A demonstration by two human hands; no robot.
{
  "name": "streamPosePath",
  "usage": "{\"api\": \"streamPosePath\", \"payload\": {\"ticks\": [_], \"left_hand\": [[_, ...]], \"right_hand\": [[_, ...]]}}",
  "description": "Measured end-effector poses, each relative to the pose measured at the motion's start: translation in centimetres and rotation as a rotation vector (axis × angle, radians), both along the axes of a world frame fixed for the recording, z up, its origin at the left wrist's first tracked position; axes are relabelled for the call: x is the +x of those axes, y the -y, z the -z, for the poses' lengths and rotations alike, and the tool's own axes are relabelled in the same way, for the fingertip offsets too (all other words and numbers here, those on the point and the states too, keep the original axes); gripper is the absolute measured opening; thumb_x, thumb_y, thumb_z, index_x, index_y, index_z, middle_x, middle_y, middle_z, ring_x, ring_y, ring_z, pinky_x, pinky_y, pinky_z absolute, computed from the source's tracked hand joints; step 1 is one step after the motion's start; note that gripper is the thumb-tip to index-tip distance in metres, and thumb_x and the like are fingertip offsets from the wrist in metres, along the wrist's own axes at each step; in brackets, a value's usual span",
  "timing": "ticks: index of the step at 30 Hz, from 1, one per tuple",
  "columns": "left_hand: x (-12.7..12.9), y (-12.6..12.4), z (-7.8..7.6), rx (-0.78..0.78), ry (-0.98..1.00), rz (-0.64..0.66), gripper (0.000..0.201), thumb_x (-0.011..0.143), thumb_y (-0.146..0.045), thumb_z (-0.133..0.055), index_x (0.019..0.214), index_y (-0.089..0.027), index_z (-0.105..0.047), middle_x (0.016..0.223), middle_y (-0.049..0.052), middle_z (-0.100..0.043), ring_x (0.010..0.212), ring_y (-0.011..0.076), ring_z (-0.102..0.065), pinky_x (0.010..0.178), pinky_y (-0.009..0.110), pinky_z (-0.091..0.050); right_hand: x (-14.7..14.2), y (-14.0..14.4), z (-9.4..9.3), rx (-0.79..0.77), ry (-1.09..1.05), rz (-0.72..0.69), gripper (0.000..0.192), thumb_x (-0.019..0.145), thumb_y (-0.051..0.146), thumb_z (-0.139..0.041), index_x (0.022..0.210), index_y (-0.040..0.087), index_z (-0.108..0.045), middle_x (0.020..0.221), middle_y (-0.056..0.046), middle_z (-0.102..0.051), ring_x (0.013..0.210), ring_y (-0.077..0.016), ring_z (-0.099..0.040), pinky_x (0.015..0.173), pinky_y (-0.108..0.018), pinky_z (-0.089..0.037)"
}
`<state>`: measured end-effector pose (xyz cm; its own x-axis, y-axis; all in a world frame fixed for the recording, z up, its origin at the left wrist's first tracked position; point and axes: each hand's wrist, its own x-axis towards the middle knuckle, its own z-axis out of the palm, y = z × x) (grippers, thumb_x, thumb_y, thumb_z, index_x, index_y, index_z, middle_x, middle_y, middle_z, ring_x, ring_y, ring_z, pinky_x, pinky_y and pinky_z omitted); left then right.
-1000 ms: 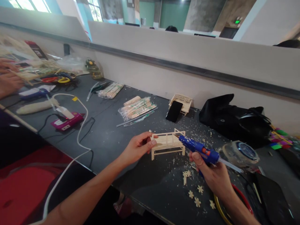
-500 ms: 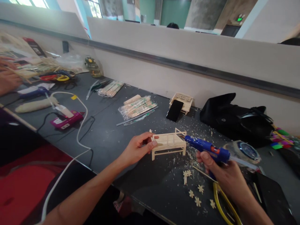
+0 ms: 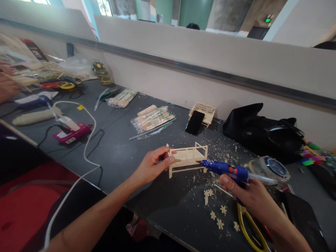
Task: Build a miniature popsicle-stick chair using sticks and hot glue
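My left hand [image 3: 157,161] pinches the left end of a small wooden model bench [image 3: 187,159], built from thin sticks and upright on the dark table. My right hand [image 3: 245,190] is wrapped round the handle of a blue glue gun [image 3: 227,169], a clear glue stick jutting from its back. The gun's nozzle meets the front of the bench near its right end; whether it touches I cannot tell. Small wooden flower shapes [image 3: 219,224] and a thin stick [image 3: 223,190] lie below the gun, close to a yellow-handled tool [image 3: 248,231].
Wrapped stick bundles [image 3: 154,119], a black phone [image 3: 195,122] leaning on another wooden model [image 3: 203,109], a black bag [image 3: 262,134] and a round clear container [image 3: 275,168] stand around. A white cable [image 3: 86,150] runs left past a magenta power strip [image 3: 72,133]. Another person's hand [image 3: 7,84] shows far left.
The glue gun has shifted left and down, its nozzle going from the bench's back right corner to its front rail. My left hand stays on the bench.
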<state>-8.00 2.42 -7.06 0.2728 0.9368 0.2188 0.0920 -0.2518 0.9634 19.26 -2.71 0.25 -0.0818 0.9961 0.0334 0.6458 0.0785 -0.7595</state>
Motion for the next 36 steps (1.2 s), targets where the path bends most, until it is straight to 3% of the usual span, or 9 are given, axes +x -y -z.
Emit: {"api": "streamPosePath", "payload": {"ticks": [3, 9, 16, 21, 25, 29, 32, 36], "left_hand": [[0.0, 0.0, -0.2, 0.004, -0.007, 0.004, 0.028, 0.087, -0.038, -0.059, 0.103, -0.016, -0.066, 0.065, -0.005, -0.049, 0.054, 0.0093, -0.052, 0.053, 0.023, -0.046], [0.1, 0.1, -0.5, -0.004, -0.019, 0.001, 0.027, 0.086, -0.038, -0.059, 0.101, -0.016, -0.064, 0.063, -0.006, -0.048, 0.053, 0.0092, -0.051, 0.052, 0.022, -0.044], [0.1, 0.1, -0.4, -0.006, -0.015, 0.005, 0.027, 0.086, -0.038, -0.059, 0.101, -0.017, -0.064, 0.064, -0.005, -0.048, 0.054, 0.0095, -0.051, 0.052, 0.022, -0.045], [0.1, 0.1, -0.2, 0.033, -0.048, -0.001, 0.026, 0.088, -0.038, -0.058, 0.102, -0.017, -0.065, 0.062, -0.005, -0.05, 0.053, 0.0094, -0.051, 0.052, 0.022, -0.045], [-0.1, 0.2, -0.4, 0.213, -0.185, -0.081, 0.023, 0.09, -0.034, -0.056, 0.098, -0.016, -0.067, 0.066, -0.002, -0.058, 0.058, 0.0107, -0.055, 0.055, 0.022, -0.045], [-0.8, -0.3, -0.6, 0.449, -0.349, -0.131, 0.019, 0.091, -0.027, -0.054, 0.097, -0.017, -0.069, 0.068, 0.0, -0.062, 0.059, 0.0107, -0.055, 0.055, 0.021, -0.046], [-1.4, -1.0, -0.1, 0.57, -0.374, -0.142, 0.019, 0.092, -0.023, -0.054, 0.103, -0.018, -0.07, 0.074, 0.001, -0.063, 0.061, 0.0104, -0.057, 0.054, 0.019, -0.047], [-1.8, -1.9, 1.1, 0.658, -0.357, -0.16, 0.021, 0.092, -0.02, -0.055, 0.107, -0.021, -0.07, 0.093, 0.006, -0.068, 0.081, 0.0135, -0.065, 0.072, 0.025, -0.054]], "right_hand": [[-0.1, -0.1, 0.1, 0.017, 0.015, -0.005, 0.037, 0.078, 0.057, -0.063, 0.081, 0.025, -0.079, 0.046, 0.002, -0.053, 0.044, -0.0138, -0.047, 0.04, -0.025, -0.042], [0.0, -0.1, 0.9, 0.035, 0.101, 0.009, 0.046, 0.079, 0.063, -0.058, 0.084, 0.023, -0.08, 0.051, 0.0, -0.059, 0.049, -0.0162, -0.054, 0.047, -0.027, -0.048], [0.3, 0.1, 2.5, 0.061, 0.053, 0.045, 0.05, 0.08, 0.066, -0.058, 0.091, 0.022, -0.08, 0.048, 0.001, -0.055, 0.047, -0.0148, -0.05, 0.043, -0.024, -0.044], [0.0, -0.1, 1.6, 0.058, 0.068, 0.018, 0.048, 0.081, 0.063, -0.057, 0.094, 0.023, -0.08, 0.046, 0.002, -0.053, 0.044, -0.0137, -0.048, 0.041, -0.024, -0.042], [0.5, -0.3, 0.2, -0.017, 0.071, 0.009, 0.04, 0.079, 0.06, -0.062, 0.079, 0.023, -0.078, 0.05, 0.001, -0.06, 0.05, -0.0153, -0.054, 0.044, -0.023, -0.045], [1.0, 0.4, -0.8, -0.092, -0.086, 0.065, 0.046, 0.071, 0.066, -0.067, 0.061, 0.021, -0.07, 0.061, -0.005, -0.069, 0.056, -0.0188, -0.06, 0.047, -0.026, -0.049], [0.6, 1.1, -1.3, -0.156, -0.277, 0.139, 0.045, 0.071, 0.066, -0.069, 0.063, 0.022, -0.07, 0.06, -0.005, -0.066, 0.051, -0.0163, -0.055, 0.044, -0.026, -0.047], [-0.6, 1.1, -1.4, -0.231, -0.526, 0.168, 0.044, 0.069, 0.064, -0.075, 0.067, 0.021, -0.07, 0.065, -0.004, -0.064, 0.051, -0.0126, -0.05, 0.045, -0.024, -0.045]]}}
